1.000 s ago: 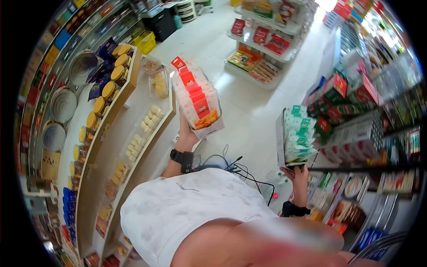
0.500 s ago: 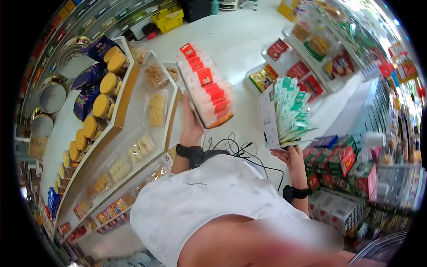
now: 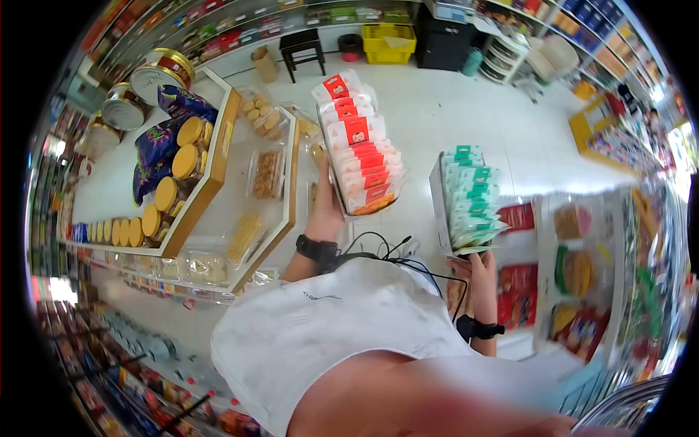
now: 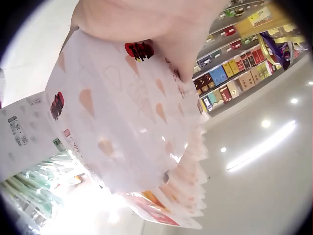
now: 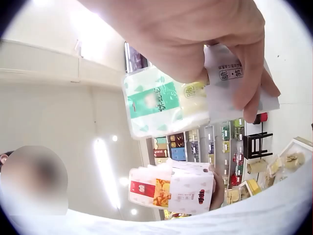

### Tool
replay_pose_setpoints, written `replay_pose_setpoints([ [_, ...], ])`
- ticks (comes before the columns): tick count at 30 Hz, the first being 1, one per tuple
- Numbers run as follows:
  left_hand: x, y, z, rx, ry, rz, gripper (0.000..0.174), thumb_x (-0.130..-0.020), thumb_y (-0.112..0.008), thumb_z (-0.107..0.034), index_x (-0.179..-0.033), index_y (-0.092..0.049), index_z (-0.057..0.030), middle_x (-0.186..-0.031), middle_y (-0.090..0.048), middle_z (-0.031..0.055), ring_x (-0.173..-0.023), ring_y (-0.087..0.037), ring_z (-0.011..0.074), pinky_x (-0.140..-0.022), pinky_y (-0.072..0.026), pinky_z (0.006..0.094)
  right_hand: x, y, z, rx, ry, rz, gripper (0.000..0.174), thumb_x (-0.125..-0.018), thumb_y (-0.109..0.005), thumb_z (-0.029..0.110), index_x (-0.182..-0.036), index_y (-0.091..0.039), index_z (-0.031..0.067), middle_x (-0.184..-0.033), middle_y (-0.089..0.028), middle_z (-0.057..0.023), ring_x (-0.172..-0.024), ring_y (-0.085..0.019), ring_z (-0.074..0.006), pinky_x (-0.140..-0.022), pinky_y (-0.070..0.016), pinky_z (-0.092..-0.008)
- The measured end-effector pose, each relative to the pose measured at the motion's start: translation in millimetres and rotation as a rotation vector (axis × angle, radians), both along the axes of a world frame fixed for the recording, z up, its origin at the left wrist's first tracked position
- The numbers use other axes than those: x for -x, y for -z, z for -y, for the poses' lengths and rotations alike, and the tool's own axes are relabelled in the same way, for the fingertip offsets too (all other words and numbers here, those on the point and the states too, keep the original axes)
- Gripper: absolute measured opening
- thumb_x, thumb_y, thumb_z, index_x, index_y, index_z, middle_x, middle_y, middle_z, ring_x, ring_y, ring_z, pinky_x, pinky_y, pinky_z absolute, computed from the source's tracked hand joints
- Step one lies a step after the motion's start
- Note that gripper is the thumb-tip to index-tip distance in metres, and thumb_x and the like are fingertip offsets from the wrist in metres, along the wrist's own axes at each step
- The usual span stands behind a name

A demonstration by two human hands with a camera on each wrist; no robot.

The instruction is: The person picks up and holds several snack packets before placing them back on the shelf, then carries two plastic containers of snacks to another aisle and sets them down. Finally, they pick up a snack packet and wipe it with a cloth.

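Observation:
My left hand (image 3: 325, 211) holds an open-topped box of red-and-white snack packets (image 3: 360, 135) out in front at the left. In the left wrist view, the palm and thumb lie along the white box wall (image 4: 122, 107) with its pale orange drop pattern. My right hand (image 3: 478, 269) grips the near end of a second box, filled with green-and-white snack packets (image 3: 470, 197). Seen from the right wrist, the thumb is at the packets while curled fingers (image 5: 252, 83) lie across the white box end (image 5: 225, 73). The two boxes are held apart, with floor between them.
At the left stands a tiered display with yellow-lidded jars (image 3: 166, 193) and clear snack trays (image 3: 266, 175). A rack with red packets (image 3: 518, 284) is close on the right. Farther off are a black stool (image 3: 301, 49), a yellow basket (image 3: 378, 52) and a black cabinet (image 3: 443, 47).
The head view has swung left, so the yellow basket has shifted right and the red-packet rack has come round to the lower right. Both hands keep their boxes.

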State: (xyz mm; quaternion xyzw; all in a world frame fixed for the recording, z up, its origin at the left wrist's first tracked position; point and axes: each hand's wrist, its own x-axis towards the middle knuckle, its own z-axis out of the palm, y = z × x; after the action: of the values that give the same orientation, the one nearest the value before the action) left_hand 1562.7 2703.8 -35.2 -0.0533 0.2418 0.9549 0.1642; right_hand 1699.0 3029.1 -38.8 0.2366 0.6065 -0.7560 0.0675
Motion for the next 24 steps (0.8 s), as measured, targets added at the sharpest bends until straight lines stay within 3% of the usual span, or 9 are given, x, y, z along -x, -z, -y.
replay_pose_setpoints([
  [4, 70, -21, -34, 0.14, -0.23, 0.158, 0.078, -0.096, -0.041, -0.067, -0.146, -0.042, -0.0064, -0.143, -0.053, 0.0137, -0.127, -0.055, 0.0297, -0.108, -0.0447, 0.0465, 125, -9, -46, 0.026, -0.147, -0.078, 0.028, -0.097, -0.043, 0.003, -0.123, -0.043, -0.0055, -0.106, -0.065, -0.0226, -0.082, -0.072, -0.0387, -0.071, -0.0637, -0.036],
  [7, 121, -42, -54, -0.002, -0.329, 0.077, 0.06, -0.101, -0.041, -0.056, -0.138, -0.051, -0.0106, -0.132, -0.062, 0.0084, -0.117, -0.062, 0.0256, -0.102, -0.05, 0.0436, 228, -13, -64, 0.079, -0.24, -0.06, 0.03, -0.097, -0.043, 0.003, -0.126, -0.043, -0.0054, -0.107, -0.065, -0.0226, -0.082, -0.073, -0.0379, -0.071, -0.0637, -0.036],
  [10, 174, -39, -59, -0.052, -0.409, 0.087, 0.062, -0.101, -0.039, -0.057, -0.141, -0.049, -0.0106, -0.134, -0.06, 0.0094, -0.119, -0.061, 0.0262, -0.103, -0.0493, 0.044, 318, -19, -68, -0.022, -0.408, 0.017, 0.033, -0.098, -0.046, 0.012, -0.128, -0.046, -0.0034, -0.109, -0.068, -0.021, -0.083, -0.074, -0.033, -0.072, -0.0618, -0.0311],
  [16, 338, 21, -19, -0.095, -0.583, 0.086, 0.068, -0.101, -0.036, -0.061, -0.144, -0.046, -0.0091, -0.138, -0.057, 0.0121, -0.121, -0.06, 0.0278, -0.105, -0.048, 0.0439, 517, -12, -22, -0.011, -0.608, 0.013, 0.035, -0.099, -0.046, 0.015, -0.129, -0.047, -0.0036, -0.108, -0.069, -0.0208, -0.084, -0.074, -0.0305, -0.07, -0.0608, -0.028],
  [20, 434, 23, 11, -0.119, -0.653, 0.066, 0.066, -0.101, -0.037, -0.06, -0.141, -0.048, -0.0092, -0.135, -0.059, 0.011, -0.118, -0.061, 0.0268, -0.103, -0.0497, 0.0433, 630, -18, 22, -0.018, -0.679, 0.063, 0.037, -0.095, -0.042, 0.007, -0.131, -0.043, -0.0027, -0.109, -0.067, -0.0205, -0.085, -0.074, -0.0328, -0.069, -0.0614, -0.0292],
  [24, 518, 17, 57, -0.117, -0.659, 0.059, 0.073, -0.098, -0.04, -0.063, -0.147, -0.042, -0.008, -0.143, -0.052, 0.0125, -0.128, -0.054, 0.0283, -0.11, -0.0423, 0.0452, 737, -14, 62, -0.019, -0.717, 0.05, 0.036, -0.095, -0.042, 0.007, -0.13, -0.043, -0.0024, -0.108, -0.067, -0.0208, -0.083, -0.074, -0.0337, -0.068, -0.0621, -0.03],
])
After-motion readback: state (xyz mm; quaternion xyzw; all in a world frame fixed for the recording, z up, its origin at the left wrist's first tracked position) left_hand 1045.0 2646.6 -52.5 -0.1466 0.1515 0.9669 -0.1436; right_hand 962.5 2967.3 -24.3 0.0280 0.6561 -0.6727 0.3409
